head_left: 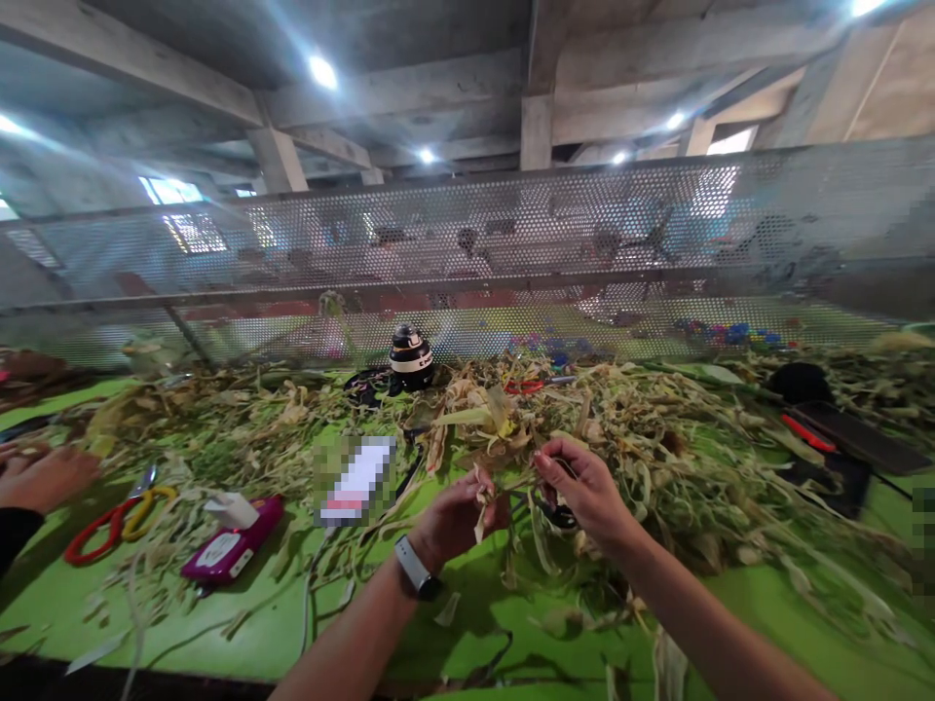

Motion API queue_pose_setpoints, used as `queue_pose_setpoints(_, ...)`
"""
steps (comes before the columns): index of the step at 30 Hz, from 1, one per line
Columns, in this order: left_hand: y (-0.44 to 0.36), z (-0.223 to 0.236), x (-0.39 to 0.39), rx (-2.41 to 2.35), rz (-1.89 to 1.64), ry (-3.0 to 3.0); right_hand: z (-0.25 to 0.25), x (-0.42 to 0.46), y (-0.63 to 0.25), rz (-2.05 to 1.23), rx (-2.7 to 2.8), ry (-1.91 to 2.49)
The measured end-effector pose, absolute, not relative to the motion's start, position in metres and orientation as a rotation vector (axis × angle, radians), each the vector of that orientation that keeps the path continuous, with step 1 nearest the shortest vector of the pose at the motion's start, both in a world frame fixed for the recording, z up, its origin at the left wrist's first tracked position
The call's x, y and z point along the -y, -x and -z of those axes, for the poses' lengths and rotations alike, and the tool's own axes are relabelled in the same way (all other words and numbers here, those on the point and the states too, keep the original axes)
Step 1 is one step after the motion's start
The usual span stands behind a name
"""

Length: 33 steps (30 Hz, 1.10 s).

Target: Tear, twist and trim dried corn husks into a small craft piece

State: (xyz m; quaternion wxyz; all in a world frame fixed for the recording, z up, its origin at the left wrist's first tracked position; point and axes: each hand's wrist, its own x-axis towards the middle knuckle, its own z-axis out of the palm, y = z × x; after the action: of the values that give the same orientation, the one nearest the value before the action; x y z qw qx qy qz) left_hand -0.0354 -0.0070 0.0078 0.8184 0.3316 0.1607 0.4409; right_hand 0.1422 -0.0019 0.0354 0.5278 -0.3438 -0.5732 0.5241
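Note:
My left hand, with a watch on its wrist, is closed around a small pale piece of dried husk. Just to its right, my right hand is pinched, thumb against fingers. Whatever lies between those fingertips is too small to make out. A black loop-shaped handle shows under the right hand, partly covered. Beyond both hands rises a heap of dried husk strips, with a larger yellowish husk on top.
Left of me lie a phone with a cable, a purple power strip and red-and-yellow-handled scissors. Another person's hand is at far left. A black jar stands before the perforated metal screen. Dark devices lie right.

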Motion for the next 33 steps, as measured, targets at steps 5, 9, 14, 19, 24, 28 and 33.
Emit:
queue_pose_setpoints(5, 0.036, -0.006, 0.011, -0.371, -0.908, -0.744, -0.038, 0.007, -0.142, -1.349, 1.293, 0.793)
queue_pose_setpoints(9, 0.038, -0.006, 0.010, -0.335, -0.905, -0.789, -0.039, 0.007, -0.143, -1.425, 1.266, 0.785)
queue_pose_setpoints(14, 0.046, -0.025, -0.001, -0.446, -1.074, -0.819, -0.034, -0.006, -0.148, -1.383, 1.116, 0.818)
queue_pose_setpoints(19, 0.058, -0.035, -0.012, -0.781, -1.210, -1.033, -0.016, -0.019, -0.149, -1.187, 1.609, 1.134)
queue_pose_setpoints(24, 0.065, -0.033, -0.016, -1.018, -1.255, -1.231, -0.006, -0.014, -0.145, -0.795, 2.242, 1.207)
queue_pose_setpoints(28, 0.067, -0.032, -0.019, -1.052, -1.274, -1.285, -0.012, -0.018, -0.155, -0.675, 2.256, 1.266)
queue_pose_setpoints(33, 0.065, -0.013, -0.019, -1.037, -1.120, -1.335, -0.021, -0.035, -0.184, -0.600, 2.028, 1.380)
